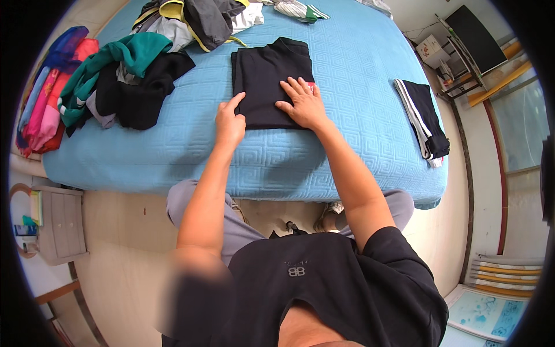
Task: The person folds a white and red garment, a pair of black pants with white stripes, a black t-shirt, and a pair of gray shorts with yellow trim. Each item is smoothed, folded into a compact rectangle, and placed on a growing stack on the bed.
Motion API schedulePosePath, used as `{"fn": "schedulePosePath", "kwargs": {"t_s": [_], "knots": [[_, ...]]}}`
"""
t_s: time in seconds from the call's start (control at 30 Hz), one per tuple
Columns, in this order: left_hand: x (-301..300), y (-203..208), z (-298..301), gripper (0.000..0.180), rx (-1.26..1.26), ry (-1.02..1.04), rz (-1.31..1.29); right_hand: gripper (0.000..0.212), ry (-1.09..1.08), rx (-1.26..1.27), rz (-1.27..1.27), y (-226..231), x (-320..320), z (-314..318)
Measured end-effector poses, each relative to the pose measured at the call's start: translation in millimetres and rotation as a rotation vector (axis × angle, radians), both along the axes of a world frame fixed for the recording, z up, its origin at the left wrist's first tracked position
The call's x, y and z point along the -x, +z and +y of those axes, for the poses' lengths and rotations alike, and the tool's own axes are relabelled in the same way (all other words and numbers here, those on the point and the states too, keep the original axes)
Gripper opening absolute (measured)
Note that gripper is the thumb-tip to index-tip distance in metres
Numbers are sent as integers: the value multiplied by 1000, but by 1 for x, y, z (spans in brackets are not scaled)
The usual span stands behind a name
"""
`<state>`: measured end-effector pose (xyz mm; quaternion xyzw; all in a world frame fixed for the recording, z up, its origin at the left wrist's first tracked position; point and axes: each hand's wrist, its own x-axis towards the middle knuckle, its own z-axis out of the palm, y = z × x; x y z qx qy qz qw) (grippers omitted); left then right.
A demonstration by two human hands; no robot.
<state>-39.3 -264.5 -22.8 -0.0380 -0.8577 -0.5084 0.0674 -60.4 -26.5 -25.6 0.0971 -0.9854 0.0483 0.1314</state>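
Note:
A black T-shirt (263, 75), folded into a rough rectangle, lies on the blue quilted bedspread (352, 133) in front of me. Its collar edge is at the far end, and a small red patch shows at its right side. My right hand (303, 104) rests flat on the shirt with fingers spread, partly covering that patch. At the shirt's left edge is my left hand (231, 122), index finger stretched along the fabric and the other fingers curled. Whether those curled fingers pinch any cloth is hidden.
Crumpled clothes (133, 75) in green and black lie to the left, beside bright pink and blue fabrics (49, 110). More garments (202, 23) are heaped at the far left. Folded black-and-white clothing (422, 118) lies near the right edge. A drawer cabinet (63, 222) stands at lower left.

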Motion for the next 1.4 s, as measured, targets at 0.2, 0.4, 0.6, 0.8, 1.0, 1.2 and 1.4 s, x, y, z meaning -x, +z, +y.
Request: {"fn": "schedulePosePath", "kwargs": {"t_s": [0.2, 0.4, 0.6, 0.8, 1.0, 1.2, 1.4], "knots": [[-9, 4, -3, 66, 118, -12, 21, 75, -96, -20, 31, 14, 45, 12], [-16, 14, 3, 68, 201, -43, -2, 76, -34, 6, 47, -6, 103, -7], [-16, 9, 2, 71, 137, -59, 12, 73, -207, 38, 79, -7, 138, -31], [-10, 9, -2, 67, 96, -95, -65, 76, 0, 261, 53, -14, 117, -98], [-7, -3, -8, 61, 116, -71, 41, 77, 198, 255, 24, -9, 64, -111], [-2, -14, -7, 62, 47, -38, 91, 79, 160, 127, 74, -11, -10, -59], [-12, 9, 0, 63, -378, -51, -164, 87, 93, 18, 76, -2, -74, -30]]}}
